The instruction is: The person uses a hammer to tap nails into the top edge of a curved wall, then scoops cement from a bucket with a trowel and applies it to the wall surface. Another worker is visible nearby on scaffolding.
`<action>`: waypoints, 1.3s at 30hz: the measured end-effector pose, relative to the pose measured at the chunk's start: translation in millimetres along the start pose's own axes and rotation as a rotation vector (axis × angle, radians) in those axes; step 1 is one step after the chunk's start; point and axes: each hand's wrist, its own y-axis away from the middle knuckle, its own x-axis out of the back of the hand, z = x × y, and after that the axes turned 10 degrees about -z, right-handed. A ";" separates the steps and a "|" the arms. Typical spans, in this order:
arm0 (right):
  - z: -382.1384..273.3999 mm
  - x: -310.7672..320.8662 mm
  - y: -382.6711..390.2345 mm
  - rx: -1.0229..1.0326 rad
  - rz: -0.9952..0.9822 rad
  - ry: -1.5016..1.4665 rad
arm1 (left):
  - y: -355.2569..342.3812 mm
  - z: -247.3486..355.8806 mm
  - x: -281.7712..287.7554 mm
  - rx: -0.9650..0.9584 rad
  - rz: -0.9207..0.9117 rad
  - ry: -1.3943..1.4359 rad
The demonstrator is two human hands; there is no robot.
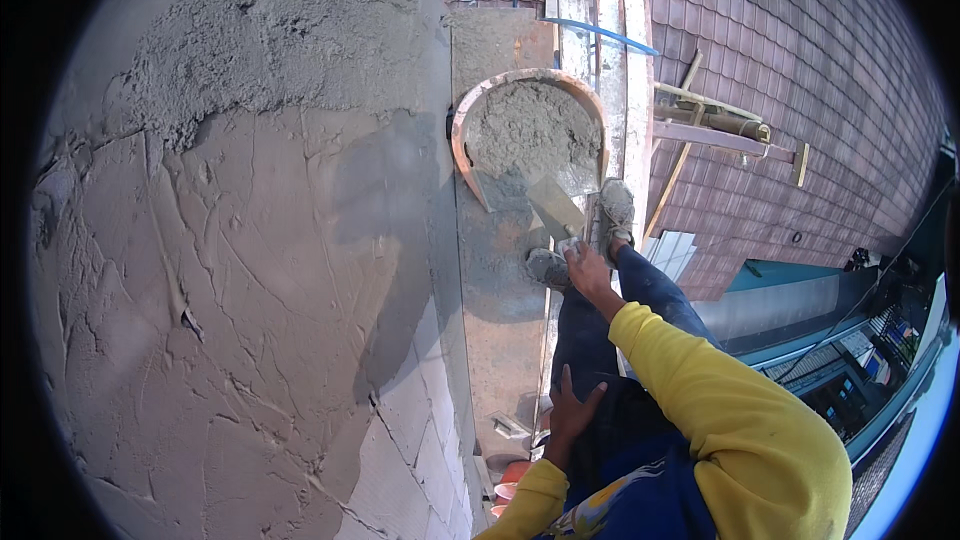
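My right hand (592,275) grips the handle of a trowel (556,208). Its flat metal blade points up and left, over the near edge of an orange mortar tub (461,135). Wet grey mortar (530,135) fills much of the tub. My left hand (574,408) rests on or just above my thigh, fingers spread and nothing in it. On my left rises a wall (250,290) with a coat of mortar, rough at its far part and smeared smoother nearer me. Bare pale blocks (415,420) show at its near lower part.
I stand on narrow scaffold planks (637,100) beside the wall. A blue hose (600,32) loops across their far end. To the right, a tiled roof (800,90) slopes lower down, with wooden poles (715,130) over it. Orange buckets (512,475) stand near my left forearm.
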 end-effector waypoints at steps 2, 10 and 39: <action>44.0 -2.1 -80.9 -0.120 -0.038 -0.037 | -1.6 46.3 17.2 0.255 -0.026 -0.135; 23.7 -40.2 -266.0 0.144 -0.117 -0.402 | -25.0 27.2 22.6 0.190 0.112 -0.084; -426.9 281.3 41.7 0.720 1.445 -0.739 | 89.4 -61.3 18.2 0.037 0.145 0.393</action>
